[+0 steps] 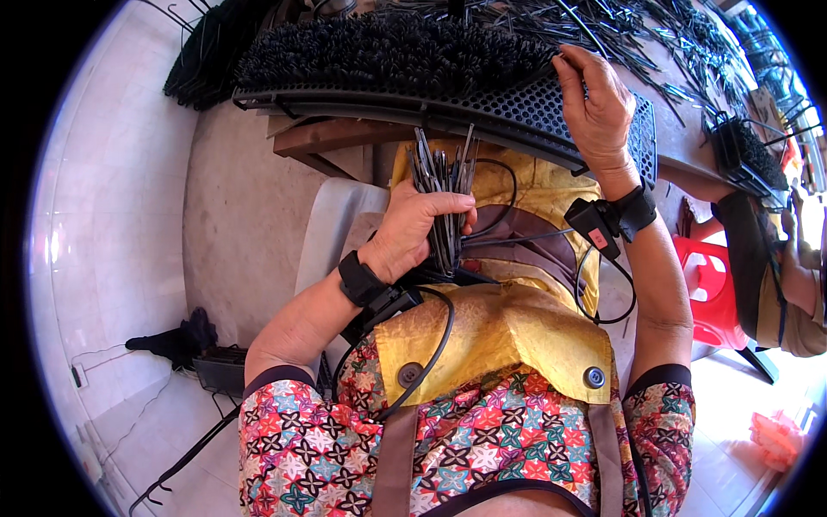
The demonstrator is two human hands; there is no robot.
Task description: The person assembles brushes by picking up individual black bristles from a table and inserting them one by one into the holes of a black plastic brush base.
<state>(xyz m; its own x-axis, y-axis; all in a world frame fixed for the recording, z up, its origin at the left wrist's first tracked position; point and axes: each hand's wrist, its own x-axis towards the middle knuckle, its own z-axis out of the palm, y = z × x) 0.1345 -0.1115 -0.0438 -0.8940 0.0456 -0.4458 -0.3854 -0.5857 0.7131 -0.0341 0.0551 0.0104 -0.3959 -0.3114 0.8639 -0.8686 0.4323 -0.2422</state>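
Observation:
My left hand (405, 226) is wrapped round a bundle of thin dark strips (445, 172), their ends sticking up above the thumb. In front of me stands a long black perforated rack (521, 114), its holes bare toward the right end. Densely packed upright black strips (388, 53) fill most of it from the left. Over the rack's right part is my right hand (598, 110), thumb and forefinger pinched together at the border of the packed strips. Whatever lies between those fingertips is too small to make out.
Loose dark strips (663, 43) lie scattered over the table behind the rack. At the right are a smaller filled black rack (748, 155), a red plastic stool (713, 297) and another person (797, 302). Cables (508, 228) hang from my wrist devices.

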